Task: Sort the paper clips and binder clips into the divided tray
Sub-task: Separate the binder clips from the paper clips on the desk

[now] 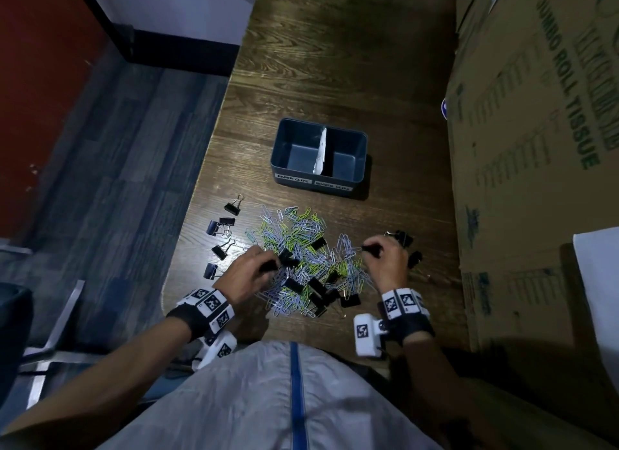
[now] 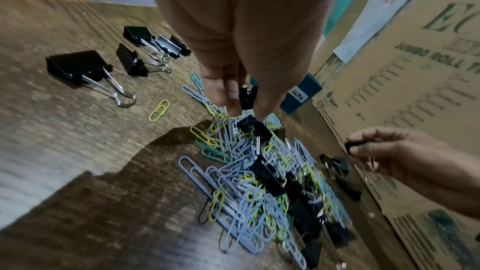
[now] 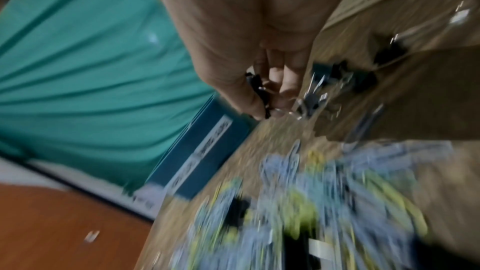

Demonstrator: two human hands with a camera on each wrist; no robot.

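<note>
A heap of blue, yellow and green paper clips (image 1: 301,258) mixed with black binder clips lies on the wooden table (image 1: 335,64) in front of me. Behind it stands the blue divided tray (image 1: 320,155), both compartments bare, labelled "PAPER CLIPS" left and "BINDER CLIPS" right. My left hand (image 1: 249,268) pinches a black binder clip (image 2: 246,98) at the heap's left edge. My right hand (image 1: 385,258) pinches another black binder clip (image 2: 354,146) above the heap's right edge; the right wrist view (image 3: 262,98) is blurred.
Several black binder clips (image 1: 221,235) lie apart near the table's left edge, and a few more (image 1: 407,245) sit beyond my right hand. A tall cardboard box (image 1: 536,148) walls the right side. The floor drops away on the left.
</note>
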